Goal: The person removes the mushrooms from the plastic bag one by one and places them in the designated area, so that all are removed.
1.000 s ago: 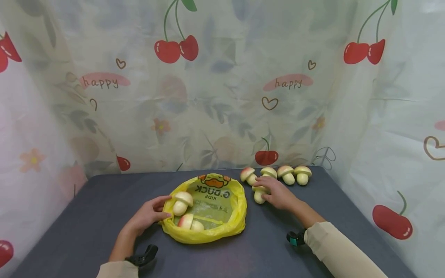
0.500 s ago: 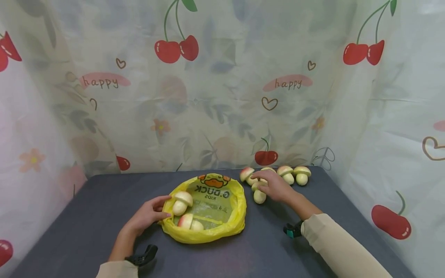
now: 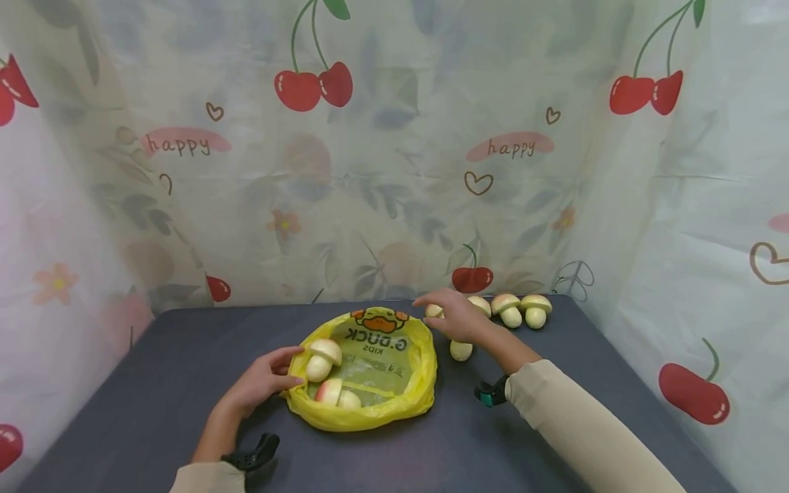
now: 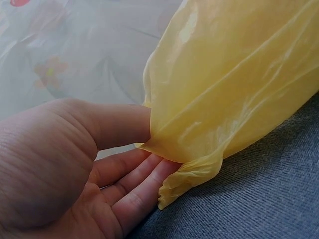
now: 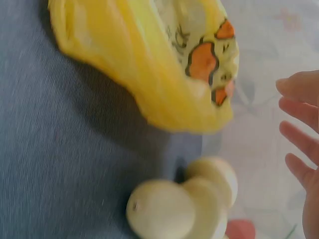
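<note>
A yellow plastic bag (image 3: 364,419) lies mouth-up with its rim rolled outward. Two pale mushrooms are inside, one at the left (image 3: 323,361) and a pink-capped one (image 3: 337,396) near the front. My left hand (image 3: 261,380) pinches the bag's left rim; its thumb (image 4: 119,124) is partly behind the film. Above the loose mushrooms at the back right hovers my right hand (image 3: 461,320), fingers extended and holding nothing. It partly hides a pink-tinged mushroom (image 3: 434,311) and the cap of a nearer mushroom (image 3: 460,350). In the right wrist view, mushrooms (image 5: 162,209) sit apart from the fingers.
More mushrooms stand along the far edge of the dark table (image 3: 203,370), including a pinkish one (image 3: 507,310) and a cream one (image 3: 537,311). A cherry-printed curtain (image 3: 394,171) closes off the back and both sides.
My right hand has moved left and away from me, from the nearer mushroom toward the leftmost one at the back. The left hand and the bag have stayed in place.
</note>
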Action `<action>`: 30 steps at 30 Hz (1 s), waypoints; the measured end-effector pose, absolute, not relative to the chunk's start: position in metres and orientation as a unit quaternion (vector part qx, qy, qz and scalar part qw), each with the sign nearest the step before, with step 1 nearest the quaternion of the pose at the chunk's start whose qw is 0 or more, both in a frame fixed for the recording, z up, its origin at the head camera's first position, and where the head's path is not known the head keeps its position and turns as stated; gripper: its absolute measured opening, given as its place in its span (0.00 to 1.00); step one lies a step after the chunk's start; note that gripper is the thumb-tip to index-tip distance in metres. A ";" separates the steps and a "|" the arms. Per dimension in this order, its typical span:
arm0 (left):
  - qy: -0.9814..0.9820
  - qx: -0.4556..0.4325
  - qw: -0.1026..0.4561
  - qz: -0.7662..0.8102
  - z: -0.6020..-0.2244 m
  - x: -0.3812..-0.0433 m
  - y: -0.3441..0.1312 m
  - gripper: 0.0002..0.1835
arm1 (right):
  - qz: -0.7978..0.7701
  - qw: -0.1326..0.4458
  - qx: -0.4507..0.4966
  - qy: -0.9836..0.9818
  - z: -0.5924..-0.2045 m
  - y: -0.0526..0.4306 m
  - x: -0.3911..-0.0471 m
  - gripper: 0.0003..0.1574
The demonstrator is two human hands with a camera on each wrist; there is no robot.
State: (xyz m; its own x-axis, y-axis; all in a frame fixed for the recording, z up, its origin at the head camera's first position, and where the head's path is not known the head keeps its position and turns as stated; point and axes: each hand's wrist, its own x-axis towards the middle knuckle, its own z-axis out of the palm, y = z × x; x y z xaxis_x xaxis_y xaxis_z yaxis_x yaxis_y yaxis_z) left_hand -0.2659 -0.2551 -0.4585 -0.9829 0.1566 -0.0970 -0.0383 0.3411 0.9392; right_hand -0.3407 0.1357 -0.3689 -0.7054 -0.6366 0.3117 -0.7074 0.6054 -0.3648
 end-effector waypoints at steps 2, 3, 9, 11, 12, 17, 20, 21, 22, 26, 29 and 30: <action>0.817 0.043 0.082 0.569 -0.459 -0.266 -0.255 0.38 | 0.234 0.069 0.385 -0.890 -0.368 0.128 -0.340 0.21; 0.819 0.048 0.080 0.566 -0.460 -0.266 -0.256 0.38 | 0.233 0.066 0.390 -0.889 -0.367 0.124 -0.340 0.21; 0.823 0.063 0.072 0.560 -0.460 -0.266 -0.258 0.39 | 0.245 0.040 0.407 -0.879 -0.366 0.102 -0.334 0.23; 0.822 0.061 0.073 0.561 -0.460 -0.266 -0.258 0.39 | 0.262 0.027 0.411 -0.873 -0.368 0.096 -0.331 0.24; 0.821 0.059 0.075 0.562 -0.461 -0.266 -0.258 0.39 | 0.271 0.020 0.412 -0.870 -0.369 0.093 -0.329 0.24; 0.820 0.054 0.077 0.564 -0.462 -0.266 -0.258 0.39 | 0.288 0.009 0.433 -0.854 -0.375 0.081 -0.323 0.23; 0.819 0.051 0.080 0.566 -0.462 -0.266 -0.258 0.39 | 0.283 -0.005 0.441 -0.852 -0.377 0.074 -0.319 0.23; 0.819 0.050 0.082 0.566 -0.461 -0.266 -0.258 0.39 | 0.283 -0.015 0.442 -0.851 -0.378 0.072 -0.316 0.23; 0.818 0.048 0.084 0.567 -0.461 -0.266 -0.258 0.39 | 0.281 -0.027 0.441 -0.852 -0.379 0.070 -0.315 0.23; 0.817 0.044 0.088 0.568 -0.459 -0.267 -0.258 0.39 | 0.275 -0.064 0.442 -0.851 -0.381 0.060 -0.308 0.24; 0.817 0.045 0.088 0.569 -0.458 -0.266 -0.258 0.39 | 0.269 -0.081 0.448 -0.849 -0.383 0.051 -0.303 0.25; 0.818 0.047 0.086 0.567 -0.458 -0.266 -0.258 0.39 | 0.267 -0.088 0.450 -0.848 -0.385 0.048 -0.302 0.26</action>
State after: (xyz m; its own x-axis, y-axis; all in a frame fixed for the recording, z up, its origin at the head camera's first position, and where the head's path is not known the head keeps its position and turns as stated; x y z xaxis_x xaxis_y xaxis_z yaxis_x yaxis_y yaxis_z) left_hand -0.2659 -0.2579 -0.4584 -0.9807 0.1746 -0.0882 -0.0214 0.3525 0.9356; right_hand -0.3021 0.0478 -0.3849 -0.5787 -0.8105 0.0908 -0.7165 0.4521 -0.5312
